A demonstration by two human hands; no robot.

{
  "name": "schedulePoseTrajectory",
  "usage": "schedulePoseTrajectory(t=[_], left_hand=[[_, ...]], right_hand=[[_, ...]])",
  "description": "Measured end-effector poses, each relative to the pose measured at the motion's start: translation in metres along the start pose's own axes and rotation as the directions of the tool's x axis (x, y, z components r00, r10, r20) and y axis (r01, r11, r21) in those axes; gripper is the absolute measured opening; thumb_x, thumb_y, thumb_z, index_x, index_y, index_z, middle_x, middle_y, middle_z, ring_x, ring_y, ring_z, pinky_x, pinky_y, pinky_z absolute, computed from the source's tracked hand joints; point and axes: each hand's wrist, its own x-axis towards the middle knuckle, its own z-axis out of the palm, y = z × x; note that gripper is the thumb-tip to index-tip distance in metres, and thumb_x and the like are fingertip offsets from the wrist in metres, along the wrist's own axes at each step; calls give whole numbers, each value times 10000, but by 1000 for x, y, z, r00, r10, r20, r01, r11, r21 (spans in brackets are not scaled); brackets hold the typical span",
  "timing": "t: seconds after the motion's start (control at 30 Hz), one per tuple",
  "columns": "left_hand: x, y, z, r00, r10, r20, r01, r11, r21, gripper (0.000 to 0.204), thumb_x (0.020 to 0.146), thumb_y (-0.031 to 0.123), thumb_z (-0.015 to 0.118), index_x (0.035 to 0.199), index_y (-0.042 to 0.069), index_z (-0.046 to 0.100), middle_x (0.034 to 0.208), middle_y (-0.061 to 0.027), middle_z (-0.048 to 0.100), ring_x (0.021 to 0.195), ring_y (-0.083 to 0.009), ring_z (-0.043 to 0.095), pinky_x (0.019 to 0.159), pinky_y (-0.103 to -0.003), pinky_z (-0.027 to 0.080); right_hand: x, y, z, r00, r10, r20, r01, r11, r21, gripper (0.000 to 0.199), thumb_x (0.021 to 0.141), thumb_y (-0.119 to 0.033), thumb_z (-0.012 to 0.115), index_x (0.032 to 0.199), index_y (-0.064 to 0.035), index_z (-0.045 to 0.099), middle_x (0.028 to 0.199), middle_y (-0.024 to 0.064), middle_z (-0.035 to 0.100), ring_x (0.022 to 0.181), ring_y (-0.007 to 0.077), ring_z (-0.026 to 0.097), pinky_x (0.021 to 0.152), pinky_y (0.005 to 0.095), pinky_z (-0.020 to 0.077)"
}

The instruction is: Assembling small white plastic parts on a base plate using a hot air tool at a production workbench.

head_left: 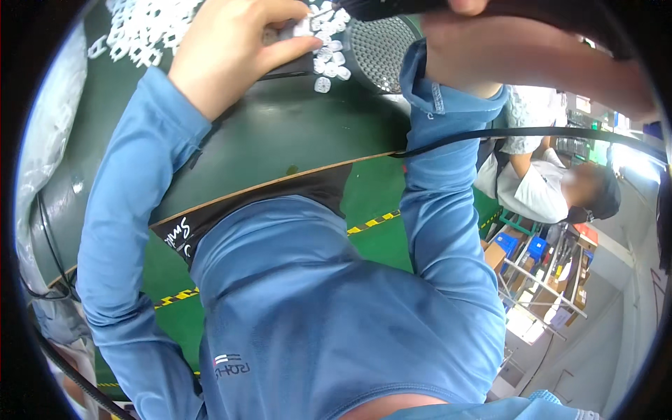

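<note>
My left hand [238,43] reaches over the green table, thumb and fingers pinched on a small white plastic part [302,28]. Around its fingertips lie several small translucent white pieces [329,59]. My right hand [458,52] is at the top, blurred and partly cut off. It appears closed around a dark, long-bodied tool [392,7], whose thin metal tip points at the white part in my left hand. The exact kind of tool cannot be made out.
White frame-shaped plastic parts [143,31] are heaped at the far left. A grey dimpled round dish [383,52] stands beside the small pieces. A black cable [546,131] crosses my right sleeve. Clear plastic sheeting [59,105] hangs at left. Another person [539,189] sits at right, near shelving [542,280].
</note>
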Motion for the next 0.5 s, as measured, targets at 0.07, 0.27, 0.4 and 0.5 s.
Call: schedulePoseTrajectory(t=[0.07, 0.27, 0.4, 0.5], left_hand=[[22, 31, -4, 906, -339, 254, 177, 847, 501, 208, 743, 126, 841, 868, 28, 706, 807, -99, 578, 791, -301, 592, 713, -395, 478], [18, 54, -17, 638, -735, 229, 160, 417, 895, 263, 903, 74, 779, 1150, 0, 731, 924, -43, 706, 846, -120, 659, 740, -257, 521], [38, 64, -8, 705, -663, 252, 186, 515, 837, 202, 755, 162, 821, 844, 42, 685, 819, -97, 560, 833, -312, 567, 751, -412, 463], [38, 63, -8, 703, -662, 259, 174, 513, 840, 202, 759, 177, 818, 833, 49, 679, 828, -99, 558, 849, -319, 562, 770, -419, 460]], right_hand=[[5, 8, 2, 1000, 12, 7, -13, 1000, 12, 889, 889, -884, 363, 1278, -105, 547, 741, 53, 571, 524, 173, 527, 521, 358, 481], [16, 20, 12, 999, 51, 6, -51, 998, 21, 893, 893, -893, 316, 1276, -128, 572, 721, 50, 564, 510, 170, 518, 527, 366, 475], [16, 27, 11, 999, 43, 10, -43, 999, 28, 870, 909, -872, 318, 1261, -121, 580, 706, 63, 563, 500, 173, 512, 516, 366, 471], [17, 30, 17, 990, 85, -116, -68, 987, 144, 844, 922, -854, 329, 1230, -115, 597, 691, 73, 563, 488, 178, 504, 500, 364, 463]])
